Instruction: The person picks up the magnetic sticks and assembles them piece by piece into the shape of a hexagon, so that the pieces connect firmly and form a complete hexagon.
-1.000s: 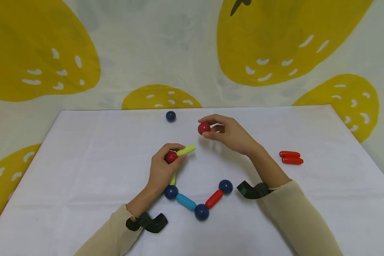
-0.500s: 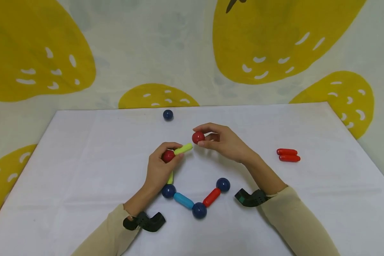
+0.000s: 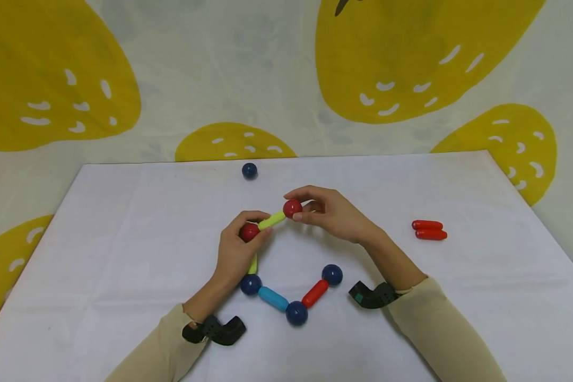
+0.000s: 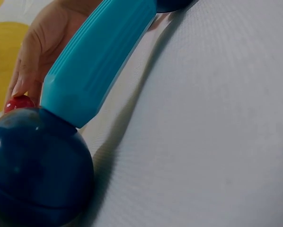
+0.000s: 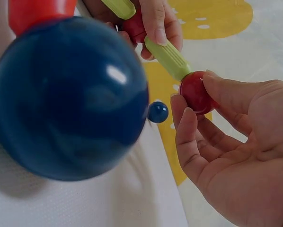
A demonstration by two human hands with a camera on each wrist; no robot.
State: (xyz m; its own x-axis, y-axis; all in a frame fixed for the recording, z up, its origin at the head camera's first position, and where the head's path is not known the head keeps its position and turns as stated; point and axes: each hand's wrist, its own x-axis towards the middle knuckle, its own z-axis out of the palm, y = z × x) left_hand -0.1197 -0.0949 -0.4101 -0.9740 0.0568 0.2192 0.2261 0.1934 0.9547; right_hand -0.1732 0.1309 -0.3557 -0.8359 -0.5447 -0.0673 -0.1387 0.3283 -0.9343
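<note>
My left hand [image 3: 234, 252] grips a red ball [image 3: 249, 232] and the yellow-green rod [image 3: 271, 220] joined to it, thumb on the rod in the right wrist view. My right hand [image 3: 336, 215] pinches another red ball [image 5: 194, 93] between thumb and fingers, touching the rod's far end. A second yellow-green rod [image 3: 253, 264] runs from under my left hand to a dark blue ball [image 3: 250, 284]. From there a light blue rod [image 3: 274, 298], a middle blue ball [image 3: 296, 313], a red rod [image 3: 314, 293] and an end blue ball [image 3: 332, 275] continue the chain.
A loose dark blue ball [image 3: 250, 170] lies near the back edge of the white table [image 3: 124, 239]. Two red rods [image 3: 430, 229] lie side by side at the right. Behind hangs a cloth [image 3: 219, 69] with yellow shapes.
My right hand has moved down and left with its red ball, from apart to touching the yellow-green rod's end. The left hand keeps its grip, and the view has shifted slightly.
</note>
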